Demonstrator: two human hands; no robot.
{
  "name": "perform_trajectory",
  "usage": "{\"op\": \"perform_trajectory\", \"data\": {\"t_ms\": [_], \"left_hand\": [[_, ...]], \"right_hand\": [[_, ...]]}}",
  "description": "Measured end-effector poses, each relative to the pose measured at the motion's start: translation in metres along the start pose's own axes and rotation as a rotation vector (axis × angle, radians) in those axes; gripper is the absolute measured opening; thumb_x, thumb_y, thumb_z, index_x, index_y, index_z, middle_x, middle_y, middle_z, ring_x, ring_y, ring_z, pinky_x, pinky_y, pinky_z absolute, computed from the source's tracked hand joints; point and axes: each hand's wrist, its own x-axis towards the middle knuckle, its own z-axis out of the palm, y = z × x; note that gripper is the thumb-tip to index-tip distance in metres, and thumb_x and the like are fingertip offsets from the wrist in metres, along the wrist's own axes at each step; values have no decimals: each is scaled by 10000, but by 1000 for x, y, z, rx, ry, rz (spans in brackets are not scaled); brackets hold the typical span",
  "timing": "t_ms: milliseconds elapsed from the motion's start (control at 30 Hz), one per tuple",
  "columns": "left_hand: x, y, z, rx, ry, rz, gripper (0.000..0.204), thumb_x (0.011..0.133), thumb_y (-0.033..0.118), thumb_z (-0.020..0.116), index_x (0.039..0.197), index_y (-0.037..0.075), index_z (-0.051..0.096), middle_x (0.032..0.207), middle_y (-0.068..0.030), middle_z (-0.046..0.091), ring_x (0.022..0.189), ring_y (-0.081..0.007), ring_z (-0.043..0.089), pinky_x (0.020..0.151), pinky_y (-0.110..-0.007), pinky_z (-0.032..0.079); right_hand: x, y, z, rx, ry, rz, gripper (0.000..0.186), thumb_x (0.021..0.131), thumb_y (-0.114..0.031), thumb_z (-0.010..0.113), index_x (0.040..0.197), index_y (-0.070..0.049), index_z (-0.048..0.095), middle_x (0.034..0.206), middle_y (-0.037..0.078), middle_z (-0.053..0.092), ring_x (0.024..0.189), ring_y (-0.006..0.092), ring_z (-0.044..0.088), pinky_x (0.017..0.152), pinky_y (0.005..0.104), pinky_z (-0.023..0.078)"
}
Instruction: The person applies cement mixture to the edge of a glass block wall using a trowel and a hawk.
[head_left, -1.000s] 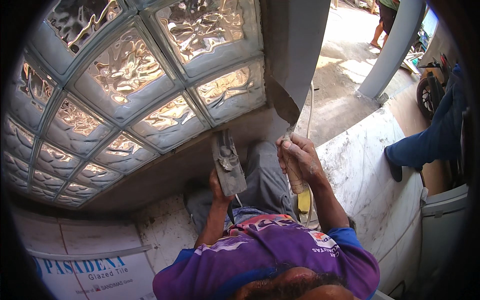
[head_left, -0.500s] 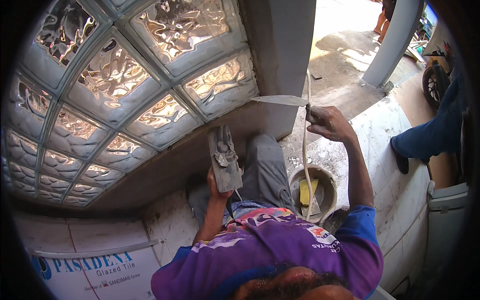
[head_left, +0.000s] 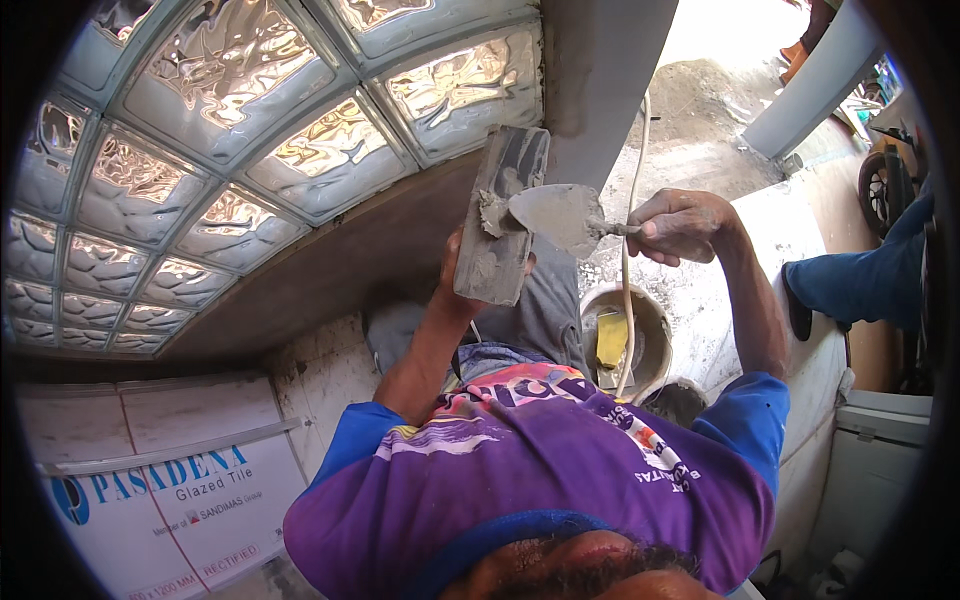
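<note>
My left hand (head_left: pixel 452 268) is closed on a long, grey-smeared plastering float (head_left: pixel 492 262), held up in front of my chest. A lump of wet grey mortar (head_left: pixel 492 214) sits on its face. My right hand (head_left: pixel 685 226) grips the thin handle of a pointing trowel (head_left: pixel 562 216). The trowel's mortar-coated blade reaches left, its tip over the float beside the lump; whether it touches cannot be made out. Beyond the float stands a glass block wall (head_left: pixel 330 150) with a plastered grey ledge (head_left: pixel 290 275) below it.
A dirty bucket (head_left: pixel 660 345) with a yellow piece (head_left: pixel 611 340) inside stands by my knee. A pale cable (head_left: pixel 627 260) hangs down past it. A tile carton (head_left: pixel 170 500) lies at lower left. To the right another person's jeans-clad leg (head_left: pixel 855 285) stands on the tiles (head_left: pixel 770 235).
My right hand has brought the trowel from the glass blocks' lower corner down to the float. My left hand has raised the float rightward. The view has shifted slightly.
</note>
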Motion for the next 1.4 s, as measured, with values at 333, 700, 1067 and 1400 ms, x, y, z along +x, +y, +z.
{"op": "perform_trajectory", "data": {"t_ms": [333,700,1067,1400], "left_hand": [[3,-2,-29,466,215,188,518,850,203,633,1255,-63,448,1166,-225,577,1009,-351,606,856,-446,478],[3,50,16,365,114,323,804,861,660,400,1224,-52,489,1059,-135,609,962,-197,616,815,-333,515],[4,62,25,312,73,272,748,874,621,427,1203,-46,509,1030,-129,621,929,-192,630,820,-345,523],[-6,35,-5,-322,225,18,482,955,367,378,1270,22,495,1139,-165,606,977,-281,635,821,-415,550]], "right_hand": [[-43,-23,53,-1082,688,-239,320,770,-239,719,915,40,658,675,109,558,614,221,593,549,343,466],[-7,-6,86,-1351,1144,-502,239,678,-142,791,865,-55,670,807,55,642,682,213,603,576,339,487],[25,-15,75,-873,1384,-540,261,759,-122,747,973,-5,654,795,99,626,702,221,623,629,336,503],[87,-98,87,-357,1019,-837,234,871,-146,590,1002,34,516,860,152,559,763,246,569,702,356,461]]}}
